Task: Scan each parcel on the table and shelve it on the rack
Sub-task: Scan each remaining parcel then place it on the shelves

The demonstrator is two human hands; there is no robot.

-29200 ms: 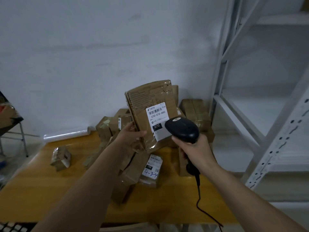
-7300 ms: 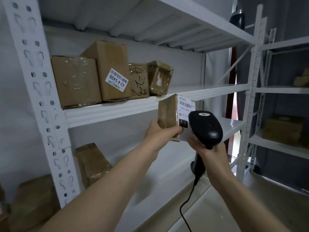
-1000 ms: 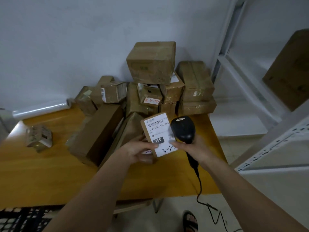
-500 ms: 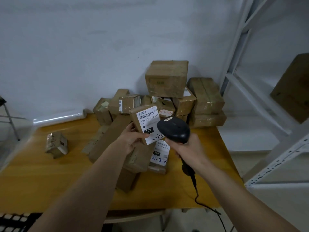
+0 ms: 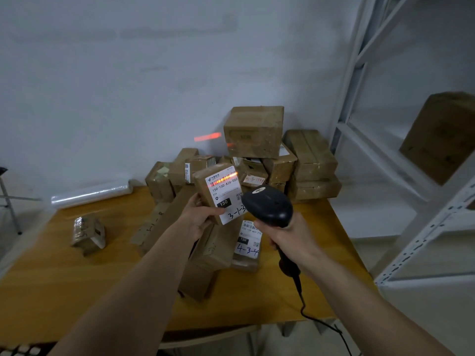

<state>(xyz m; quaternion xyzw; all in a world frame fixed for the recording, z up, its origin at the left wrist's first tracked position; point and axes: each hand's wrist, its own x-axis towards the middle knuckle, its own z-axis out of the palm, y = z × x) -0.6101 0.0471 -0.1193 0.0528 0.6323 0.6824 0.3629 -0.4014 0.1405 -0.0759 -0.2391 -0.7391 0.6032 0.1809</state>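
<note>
My left hand [image 5: 199,217] grips a small brown parcel [image 5: 213,187] from below, tilted with its white label toward me. The label reads 150 and a handwritten 3-1-3. My right hand [image 5: 289,236] holds a black corded barcode scanner [image 5: 268,205] just right of the parcel. An orange-red scan line lies across the label's barcode and spills onto the wall behind. Below my hands several more brown parcels [image 5: 253,132] are piled on the yellow wooden table [image 5: 51,278]. One flat parcel [image 5: 248,244] is marked 4-3-4.
A white metal rack [image 5: 421,240] stands at the right, with a large brown box [image 5: 440,136] on a shelf. A roll of clear wrap [image 5: 92,192] lies at the table's back left. A small taped parcel [image 5: 88,233] sits alone at the left.
The scanner's orange-red line now lights the held parcel's barcode; half a second ago no beam showed. Both hands hold the parcel and scanner at about the same height.
</note>
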